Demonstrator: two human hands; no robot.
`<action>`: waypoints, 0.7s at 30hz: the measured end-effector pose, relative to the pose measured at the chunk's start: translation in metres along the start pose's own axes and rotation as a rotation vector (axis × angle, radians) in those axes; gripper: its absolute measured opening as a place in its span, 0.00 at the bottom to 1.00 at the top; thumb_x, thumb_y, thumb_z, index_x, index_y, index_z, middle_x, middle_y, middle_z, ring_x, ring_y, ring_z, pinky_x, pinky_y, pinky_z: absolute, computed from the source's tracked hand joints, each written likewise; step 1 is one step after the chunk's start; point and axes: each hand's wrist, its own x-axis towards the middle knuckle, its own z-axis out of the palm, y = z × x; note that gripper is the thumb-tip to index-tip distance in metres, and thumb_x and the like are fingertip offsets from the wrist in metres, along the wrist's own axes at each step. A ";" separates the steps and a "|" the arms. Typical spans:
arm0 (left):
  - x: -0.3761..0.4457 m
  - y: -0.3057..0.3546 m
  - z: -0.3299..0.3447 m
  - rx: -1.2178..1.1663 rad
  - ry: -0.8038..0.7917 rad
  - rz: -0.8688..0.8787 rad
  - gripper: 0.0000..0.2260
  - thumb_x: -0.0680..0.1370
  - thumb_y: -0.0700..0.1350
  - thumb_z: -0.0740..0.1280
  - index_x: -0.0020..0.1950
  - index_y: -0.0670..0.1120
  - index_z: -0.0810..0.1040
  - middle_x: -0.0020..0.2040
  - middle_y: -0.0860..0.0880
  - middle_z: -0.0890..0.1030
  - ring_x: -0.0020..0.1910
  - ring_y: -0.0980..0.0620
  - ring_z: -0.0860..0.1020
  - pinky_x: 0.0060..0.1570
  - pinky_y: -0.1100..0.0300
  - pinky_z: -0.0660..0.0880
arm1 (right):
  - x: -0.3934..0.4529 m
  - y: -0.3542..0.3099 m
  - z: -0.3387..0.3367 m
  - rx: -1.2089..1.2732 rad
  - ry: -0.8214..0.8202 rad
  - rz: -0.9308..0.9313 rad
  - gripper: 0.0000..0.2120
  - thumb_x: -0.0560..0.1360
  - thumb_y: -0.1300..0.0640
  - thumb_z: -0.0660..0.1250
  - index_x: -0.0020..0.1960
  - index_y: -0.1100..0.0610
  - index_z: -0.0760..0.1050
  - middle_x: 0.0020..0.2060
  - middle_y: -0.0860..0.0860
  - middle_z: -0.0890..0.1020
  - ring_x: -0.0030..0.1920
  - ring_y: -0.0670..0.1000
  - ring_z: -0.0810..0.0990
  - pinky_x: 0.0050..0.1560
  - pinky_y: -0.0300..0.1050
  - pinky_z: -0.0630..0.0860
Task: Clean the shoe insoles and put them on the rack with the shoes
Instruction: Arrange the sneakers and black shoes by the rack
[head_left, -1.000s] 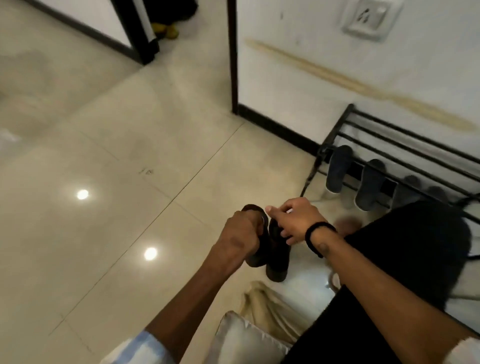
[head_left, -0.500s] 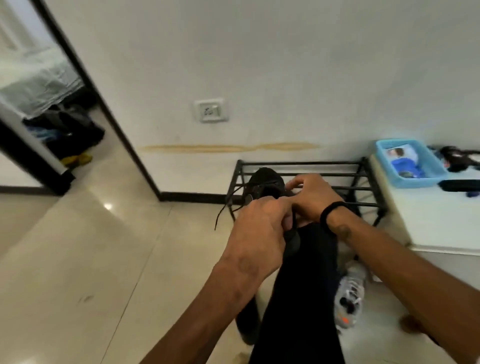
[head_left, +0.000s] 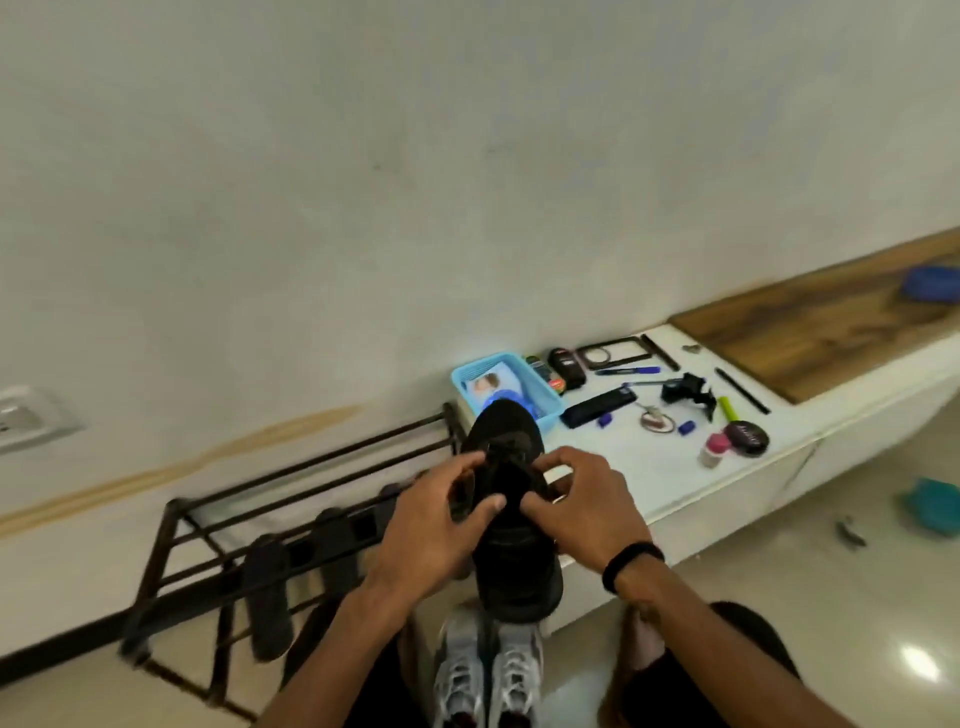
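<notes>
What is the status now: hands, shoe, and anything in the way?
Left hand and right hand both grip the black shoe, held up. Insoles hang on the rack. Grey sneakers below, nothing blocking.

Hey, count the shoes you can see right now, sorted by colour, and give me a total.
Black shoe, gripped by the left hand and right hand: 1
Grey and white sneakers on the floor: 2
Total: 3
</notes>
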 end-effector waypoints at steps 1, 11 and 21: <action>0.014 -0.002 0.017 -0.003 -0.036 0.015 0.26 0.75 0.57 0.74 0.72 0.57 0.75 0.66 0.59 0.80 0.63 0.62 0.77 0.66 0.63 0.73 | 0.006 0.011 -0.006 -0.017 0.020 0.015 0.17 0.64 0.45 0.74 0.52 0.42 0.77 0.44 0.44 0.83 0.42 0.42 0.82 0.47 0.47 0.83; 0.103 -0.042 0.144 -0.036 -0.137 0.092 0.20 0.71 0.49 0.77 0.60 0.62 0.80 0.53 0.62 0.77 0.48 0.64 0.78 0.46 0.72 0.74 | 0.062 0.103 0.004 0.015 0.155 0.106 0.17 0.64 0.41 0.70 0.51 0.32 0.72 0.42 0.27 0.80 0.41 0.35 0.81 0.44 0.29 0.75; 0.093 -0.066 0.172 -0.059 -0.136 0.042 0.21 0.72 0.71 0.69 0.36 0.55 0.72 0.35 0.55 0.74 0.36 0.56 0.74 0.35 0.63 0.72 | 0.087 0.149 0.020 -0.036 0.151 0.057 0.15 0.71 0.48 0.76 0.56 0.41 0.79 0.56 0.37 0.77 0.55 0.40 0.78 0.53 0.41 0.80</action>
